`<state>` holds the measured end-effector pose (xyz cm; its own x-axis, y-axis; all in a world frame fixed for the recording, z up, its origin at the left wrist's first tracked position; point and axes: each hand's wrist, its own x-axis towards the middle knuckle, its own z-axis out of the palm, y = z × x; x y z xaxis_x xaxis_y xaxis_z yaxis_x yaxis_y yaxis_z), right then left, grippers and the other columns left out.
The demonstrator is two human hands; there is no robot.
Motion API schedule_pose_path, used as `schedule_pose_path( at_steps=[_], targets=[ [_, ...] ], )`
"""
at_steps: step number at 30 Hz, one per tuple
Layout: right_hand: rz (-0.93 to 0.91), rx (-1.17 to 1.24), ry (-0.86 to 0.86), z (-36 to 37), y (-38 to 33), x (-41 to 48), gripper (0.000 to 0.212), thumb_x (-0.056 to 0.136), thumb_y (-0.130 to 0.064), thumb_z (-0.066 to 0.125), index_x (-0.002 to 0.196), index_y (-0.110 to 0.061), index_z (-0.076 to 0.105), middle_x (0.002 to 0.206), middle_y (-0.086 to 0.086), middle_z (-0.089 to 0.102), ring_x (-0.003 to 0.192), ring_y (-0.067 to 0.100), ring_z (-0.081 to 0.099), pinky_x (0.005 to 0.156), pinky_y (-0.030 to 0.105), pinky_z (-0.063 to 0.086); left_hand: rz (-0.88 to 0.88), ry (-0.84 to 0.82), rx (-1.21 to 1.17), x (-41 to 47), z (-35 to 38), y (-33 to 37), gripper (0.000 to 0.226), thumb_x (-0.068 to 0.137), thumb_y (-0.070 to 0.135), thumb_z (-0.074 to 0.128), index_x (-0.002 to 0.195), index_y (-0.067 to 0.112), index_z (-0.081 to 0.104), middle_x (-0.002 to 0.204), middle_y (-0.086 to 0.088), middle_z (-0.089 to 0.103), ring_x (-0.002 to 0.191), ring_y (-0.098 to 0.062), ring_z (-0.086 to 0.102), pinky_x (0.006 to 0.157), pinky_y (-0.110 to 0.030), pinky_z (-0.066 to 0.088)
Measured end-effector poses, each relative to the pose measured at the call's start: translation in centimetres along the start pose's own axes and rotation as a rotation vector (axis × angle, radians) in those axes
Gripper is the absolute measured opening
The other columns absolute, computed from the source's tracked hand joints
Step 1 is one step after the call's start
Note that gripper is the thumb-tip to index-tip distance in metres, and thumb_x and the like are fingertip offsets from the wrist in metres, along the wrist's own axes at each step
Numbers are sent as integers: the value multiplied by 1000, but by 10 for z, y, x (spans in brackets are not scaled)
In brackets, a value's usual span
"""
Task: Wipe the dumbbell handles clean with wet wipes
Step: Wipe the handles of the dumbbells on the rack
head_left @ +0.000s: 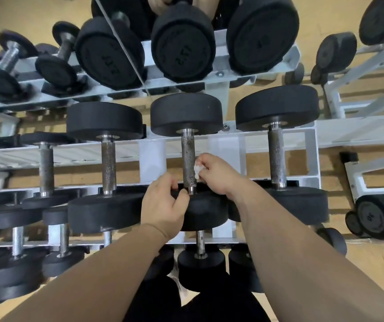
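Pinching hand: right hand (218,175) is pinching a small crumpled white wet wipe (196,171) in curled fingertips; it is pressing the wipe against the right side of the handle (188,152)
Bracing hand: left hand (163,205) is curling its fingers over the rim of the near head (206,211); its thumb is lying just beside the handle's lower collar
Handle: straight steel bar, knurled and speckled grey, smooth at both collars
Dumbbell (186,115): thick round heads of matte black rubber; it is lying across the middle tier of the rack (312,154), handle pointing away from the person
Rack: white-painted metal rails in stepped tiers
Neighbours: matching dumbbells are sitting to the left (108,159) and right (276,156); larger ones (182,47) are resting on the tier above
In the way: both forearms are crossing over the lower tier; the left hand is covering part of the near head
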<state>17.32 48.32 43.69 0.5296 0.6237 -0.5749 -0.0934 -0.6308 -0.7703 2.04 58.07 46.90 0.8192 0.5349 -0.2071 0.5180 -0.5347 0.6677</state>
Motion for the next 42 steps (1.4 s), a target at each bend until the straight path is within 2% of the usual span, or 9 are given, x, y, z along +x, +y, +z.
schedule_pose_path(
  at_steps=[4,9,16,22,26,28,31,34,42],
  targets=[
    [-74,-261,-85,-7,-7,-13,16,92,-10,52,93,-25,58,87,-10,55,86,16,54,64,23,37,-31,-11,11,1,0,0,20,84,38,47,82,19,43,69,6,44,72,-20,45,60,-34,29],
    [-165,-69,127,3,-39,-27,15,91,-12,54,94,-25,60,90,-4,63,78,13,57,62,24,40,53,-113,171,5,-14,2,19,97,38,51,88,24,42,87,9,45,92,-21,43,77,-35,35],
    [-195,-50,214,58,-79,-30,10,95,-22,56,94,-32,59,85,-11,62,76,9,57,62,23,40,396,187,328,1,-93,-55,26,89,41,53,84,16,57,82,1,55,83,-25,51,76,-40,44],
    [-111,-59,284,113,-116,-22,14,97,-27,60,108,-31,68,101,-10,68,87,12,65,71,24,54,80,200,226,15,-143,-131,26,90,49,50,84,23,52,85,5,54,86,-23,48,79,-42,44],
    [-58,-68,327,145,-130,-10,13,94,-22,65,105,-23,71,97,-4,72,86,16,66,79,28,53,-338,51,-57,27,-146,-157,31,90,54,58,92,23,56,98,0,61,101,-28,54,87,-41,45],
    [-39,-101,346,154,-131,-5,12,93,-23,66,103,-24,72,95,-6,72,86,12,65,79,28,52,-433,-8,-164,29,-141,-160,30,88,58,56,86,28,58,97,0,64,101,-29,56,90,-43,46],
    [-51,-198,316,161,-136,3,8,93,-25,66,100,-27,70,85,-16,67,75,-2,59,67,17,43,-398,6,-230,29,-139,-161,23,88,49,58,80,27,57,88,2,63,88,-27,58,82,-42,49],
    [-75,-311,256,166,-145,16,14,92,-25,64,104,-30,69,79,-16,59,67,0,52,61,16,37,-292,42,-329,28,-138,-167,20,88,32,60,73,21,54,76,1,59,78,-26,55,73,-42,46],
    [-187,-492,344,169,-159,52,21,91,-21,64,107,-24,78,100,-3,69,93,13,62,84,23,47,-204,81,-448,28,-135,-174,27,70,48,47,68,20,48,69,0,53,73,-27,50,69,-46,45]
  ],
)
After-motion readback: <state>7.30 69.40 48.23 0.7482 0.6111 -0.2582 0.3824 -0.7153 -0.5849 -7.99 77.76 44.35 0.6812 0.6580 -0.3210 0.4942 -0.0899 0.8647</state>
